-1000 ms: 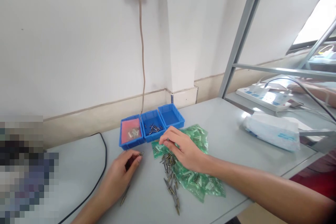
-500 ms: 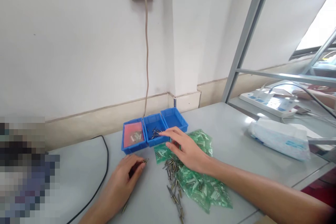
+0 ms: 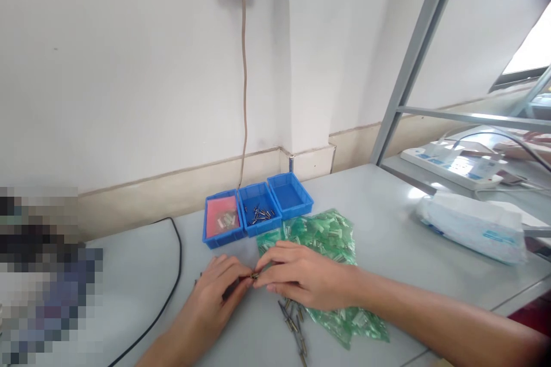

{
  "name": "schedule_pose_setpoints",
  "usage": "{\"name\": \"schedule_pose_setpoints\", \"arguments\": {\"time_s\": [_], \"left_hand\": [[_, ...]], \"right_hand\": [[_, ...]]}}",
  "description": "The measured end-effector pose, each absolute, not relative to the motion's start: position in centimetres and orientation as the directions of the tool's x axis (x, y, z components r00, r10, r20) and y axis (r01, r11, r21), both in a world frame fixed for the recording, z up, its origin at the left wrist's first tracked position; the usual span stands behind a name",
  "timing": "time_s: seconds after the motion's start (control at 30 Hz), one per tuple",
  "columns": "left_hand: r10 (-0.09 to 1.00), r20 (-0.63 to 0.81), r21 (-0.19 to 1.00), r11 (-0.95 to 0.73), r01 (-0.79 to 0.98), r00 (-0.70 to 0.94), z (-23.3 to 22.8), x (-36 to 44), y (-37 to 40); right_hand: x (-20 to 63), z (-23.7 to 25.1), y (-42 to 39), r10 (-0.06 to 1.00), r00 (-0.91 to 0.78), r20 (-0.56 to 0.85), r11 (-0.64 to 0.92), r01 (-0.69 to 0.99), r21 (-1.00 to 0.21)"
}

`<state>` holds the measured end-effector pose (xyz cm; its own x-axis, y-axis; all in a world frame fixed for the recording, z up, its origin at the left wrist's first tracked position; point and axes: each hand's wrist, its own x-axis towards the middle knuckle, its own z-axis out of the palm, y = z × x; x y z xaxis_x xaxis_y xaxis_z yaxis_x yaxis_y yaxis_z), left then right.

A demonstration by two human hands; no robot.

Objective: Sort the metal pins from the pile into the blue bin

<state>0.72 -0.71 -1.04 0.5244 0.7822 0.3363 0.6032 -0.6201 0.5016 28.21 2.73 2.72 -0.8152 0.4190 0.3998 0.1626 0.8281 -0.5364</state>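
Note:
Both hands meet above the table, in front of the blue bins. My left hand (image 3: 213, 292) pinches a small brass-coloured metal fastener (image 3: 254, 276) between thumb and fingertips. The thumb and fingers of my right hand (image 3: 301, 275) close on the same piece from the other side. Beneath and behind my right hand lie green plastic bags (image 3: 333, 235) with small parts inside. Loose metal fasteners (image 3: 295, 327) are scattered in front of the right hand, some hidden under it. Several dark fasteners (image 3: 260, 215) lie in the middle blue bin (image 3: 263, 229).
The left blue bin (image 3: 224, 239) holds a pink sheet (image 3: 216, 215) and a small bag of parts. The right blue bin (image 3: 290, 192) stands beside it. A black cable (image 3: 177, 264) crosses the table on the left. A white plastic package (image 3: 471, 226) lies at right near a metal frame (image 3: 415, 57).
My right hand has come from the middle bin's edge down and left to meet my left hand at the fastener. More fasteners now show in the middle bin. The view has shifted slightly.

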Motion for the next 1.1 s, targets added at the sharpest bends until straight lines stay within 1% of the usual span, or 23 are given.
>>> {"name": "schedule_pose_setpoints", "arguments": {"time_s": [0.27,0.37,0.47,0.57,0.7,0.8,0.93,1.1], "left_hand": [[0.782,0.331,0.508,-0.620,0.598,0.528,-0.8,0.8,-0.7],[0.775,0.352,0.498,-0.630,0.596,0.525,-0.7,0.8,-0.7],[0.771,0.394,0.496,-0.637,0.591,0.501,-0.6,0.8,-0.7],[0.778,0.419,0.497,-0.628,0.599,0.468,-0.6,0.6,-0.6],[0.819,0.391,0.494,-0.571,0.656,0.419,-0.7,0.2,-0.6],[0.837,0.383,0.477,-0.542,0.691,0.392,-0.7,0.1,-0.5],[0.848,0.371,0.470,-0.524,0.710,0.379,-0.8,0.0,-0.4],[0.846,0.375,0.472,-0.525,0.708,0.378,-0.9,0.0,-0.3]], "right_hand": [[28.1,2.7,2.8,0.426,-0.806,0.412,0.837,0.178,-0.518],[28.1,2.8,2.7,0.445,-0.793,0.416,0.819,0.172,-0.548],[28.2,2.9,2.7,0.505,-0.754,0.421,0.779,0.189,-0.597],[28.3,2.8,2.9,0.595,-0.692,0.410,0.720,0.231,-0.654],[28.3,2.4,3.4,0.759,-0.560,0.333,0.550,0.277,-0.788],[28.2,2.3,3.8,0.841,-0.463,0.281,0.424,0.241,-0.873],[28.3,2.3,4.1,0.869,-0.428,0.249,0.343,0.159,-0.926],[28.5,2.3,4.2,0.871,-0.442,0.214,0.297,0.129,-0.946]]}}
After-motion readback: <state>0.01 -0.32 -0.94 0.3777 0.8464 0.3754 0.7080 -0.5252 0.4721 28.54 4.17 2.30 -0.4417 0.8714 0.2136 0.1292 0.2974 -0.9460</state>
